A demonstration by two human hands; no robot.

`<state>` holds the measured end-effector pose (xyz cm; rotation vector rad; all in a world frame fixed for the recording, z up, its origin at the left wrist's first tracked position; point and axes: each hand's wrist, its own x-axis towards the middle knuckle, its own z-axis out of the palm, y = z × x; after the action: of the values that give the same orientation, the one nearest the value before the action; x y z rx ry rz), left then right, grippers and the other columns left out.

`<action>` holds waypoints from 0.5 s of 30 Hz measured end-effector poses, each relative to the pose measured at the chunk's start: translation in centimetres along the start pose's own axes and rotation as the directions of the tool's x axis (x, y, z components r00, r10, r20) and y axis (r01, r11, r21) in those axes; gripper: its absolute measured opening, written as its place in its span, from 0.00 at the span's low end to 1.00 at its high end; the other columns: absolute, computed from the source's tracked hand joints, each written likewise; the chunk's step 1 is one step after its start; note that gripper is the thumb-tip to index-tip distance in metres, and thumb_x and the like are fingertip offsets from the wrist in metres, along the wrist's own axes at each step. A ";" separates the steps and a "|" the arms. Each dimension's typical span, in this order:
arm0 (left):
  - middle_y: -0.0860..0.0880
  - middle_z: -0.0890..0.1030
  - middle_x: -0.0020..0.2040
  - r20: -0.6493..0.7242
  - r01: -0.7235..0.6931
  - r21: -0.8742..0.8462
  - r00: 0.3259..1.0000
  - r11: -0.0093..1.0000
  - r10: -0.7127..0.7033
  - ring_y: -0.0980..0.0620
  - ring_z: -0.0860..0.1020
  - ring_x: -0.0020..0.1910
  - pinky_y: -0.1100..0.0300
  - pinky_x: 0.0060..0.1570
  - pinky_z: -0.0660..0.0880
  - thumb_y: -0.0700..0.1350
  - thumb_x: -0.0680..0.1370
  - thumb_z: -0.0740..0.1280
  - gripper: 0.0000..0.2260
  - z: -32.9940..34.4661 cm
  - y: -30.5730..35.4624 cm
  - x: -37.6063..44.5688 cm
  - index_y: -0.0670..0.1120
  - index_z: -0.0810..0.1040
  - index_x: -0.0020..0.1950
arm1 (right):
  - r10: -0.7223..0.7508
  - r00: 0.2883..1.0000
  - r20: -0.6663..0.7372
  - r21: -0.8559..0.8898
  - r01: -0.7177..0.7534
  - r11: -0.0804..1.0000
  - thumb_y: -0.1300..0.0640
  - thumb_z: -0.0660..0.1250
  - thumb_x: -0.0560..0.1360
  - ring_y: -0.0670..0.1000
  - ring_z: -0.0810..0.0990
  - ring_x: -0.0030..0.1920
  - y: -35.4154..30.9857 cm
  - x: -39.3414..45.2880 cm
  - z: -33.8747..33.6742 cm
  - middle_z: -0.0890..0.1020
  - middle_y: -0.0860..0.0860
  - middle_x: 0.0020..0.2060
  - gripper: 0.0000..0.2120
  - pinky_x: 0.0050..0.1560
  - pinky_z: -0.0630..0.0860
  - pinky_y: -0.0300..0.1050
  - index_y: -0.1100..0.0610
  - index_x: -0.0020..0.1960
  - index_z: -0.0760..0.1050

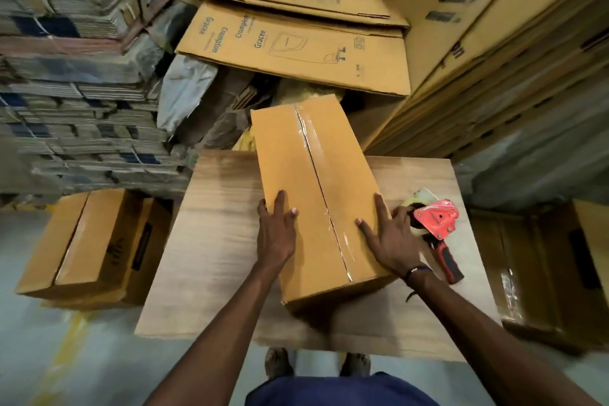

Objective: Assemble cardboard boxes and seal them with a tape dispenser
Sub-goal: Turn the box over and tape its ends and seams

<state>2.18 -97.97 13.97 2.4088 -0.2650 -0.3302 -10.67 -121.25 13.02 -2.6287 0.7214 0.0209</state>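
Observation:
A closed brown cardboard box (306, 181) lies lengthwise on the wooden table (211, 254), with clear tape running along its centre seam. My left hand (276, 234) rests flat on the box top near its left edge, fingers straight. On the right side of the box top my right hand (389, 237) lies flat, fingers spread. A red tape dispenser (435, 224) with a black-and-red handle sits on the table just right of that hand, not held.
An assembled box (89, 241) stands on the floor at the left, another (557, 273) at the right. Flat printed cartons (296, 49) lie behind the table. Tall stacks of flattened cardboard (75, 76) rise at left and right. My feet show below the table's near edge.

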 end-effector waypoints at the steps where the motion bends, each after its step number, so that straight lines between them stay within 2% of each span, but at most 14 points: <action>1: 0.45 0.49 0.83 0.005 -0.021 0.048 1.000 0.999 0.021 0.37 0.66 0.76 0.46 0.64 0.74 0.62 0.85 0.55 0.28 0.2 0.1 -0.4 0.59 0.52 0.84 | 0.037 0.999 -0.003 0.043 -0.037 0.998 0.26 0.50 0.80 0.65 0.71 0.68 -0.1 -0.6 0.6 0.65 0.61 0.69 0.40 0.61 0.76 0.61 0.42 0.84 0.43; 4: 0.46 0.39 0.83 0.032 -0.070 0.166 0.997 0.984 0.065 0.37 0.56 0.81 0.42 0.65 0.74 0.65 0.84 0.54 0.33 0.5 -0.2 -1.5 0.59 0.45 0.84 | 0.070 0.998 -0.006 0.123 -0.069 0.990 0.22 0.47 0.77 0.67 0.74 0.69 -0.3 -1.2 1.4 0.63 0.64 0.76 0.42 0.64 0.77 0.65 0.39 0.83 0.38; 8: 0.44 0.39 0.84 0.052 -0.140 0.189 0.990 0.972 0.132 0.35 0.59 0.79 0.41 0.64 0.74 0.67 0.83 0.52 0.33 0.2 -0.9 -0.8 0.59 0.44 0.84 | 0.086 0.995 -0.059 0.105 -0.079 0.991 0.22 0.45 0.76 0.67 0.78 0.65 -0.9 -1.4 1.4 0.65 0.63 0.77 0.43 0.59 0.79 0.60 0.42 0.84 0.42; 15: 0.43 0.40 0.83 0.124 -0.205 0.220 0.976 0.954 0.181 0.34 0.60 0.79 0.40 0.65 0.73 0.67 0.83 0.51 0.33 -0.8 -1.0 2.4 0.58 0.43 0.84 | 0.173 0.982 -0.070 0.099 -0.166 0.981 0.25 0.48 0.79 0.66 0.79 0.63 -2.5 -0.8 1.8 0.66 0.62 0.76 0.41 0.59 0.78 0.61 0.42 0.84 0.40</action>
<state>4.82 -97.42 13.46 2.5701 -0.6128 -0.3504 -10.00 -118.20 12.45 -2.4852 0.9485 -0.0660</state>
